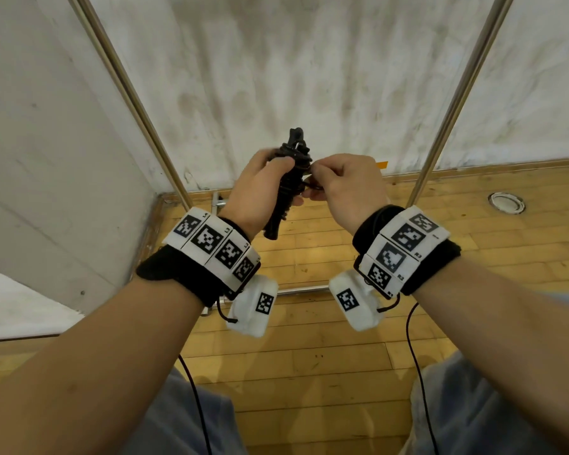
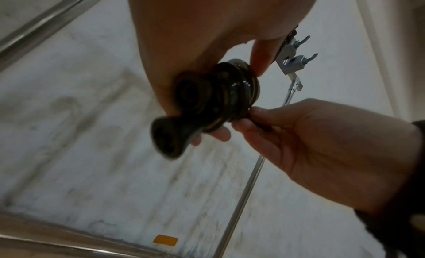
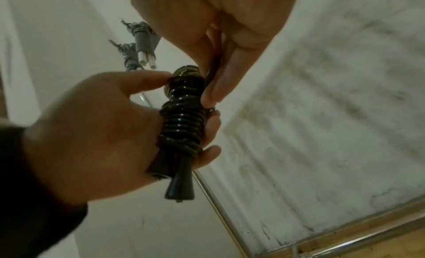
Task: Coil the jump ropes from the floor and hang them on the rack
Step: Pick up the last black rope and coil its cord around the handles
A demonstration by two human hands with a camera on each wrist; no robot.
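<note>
Standing at the far left, one rack upright (image 1: 135, 103) rises from the floor. Beside it, the left hand (image 1: 260, 188) has its grip closed round the black jump rope (image 1: 291, 178), whose cord is wound tightly about both handles, held in the air between the uprights. The right hand (image 1: 349, 188) pinches the free cord end against the bundle. Coiling appears nearly complete; securing the end and hanging on the rack hooks (image 2: 296, 53) remain.
</note>
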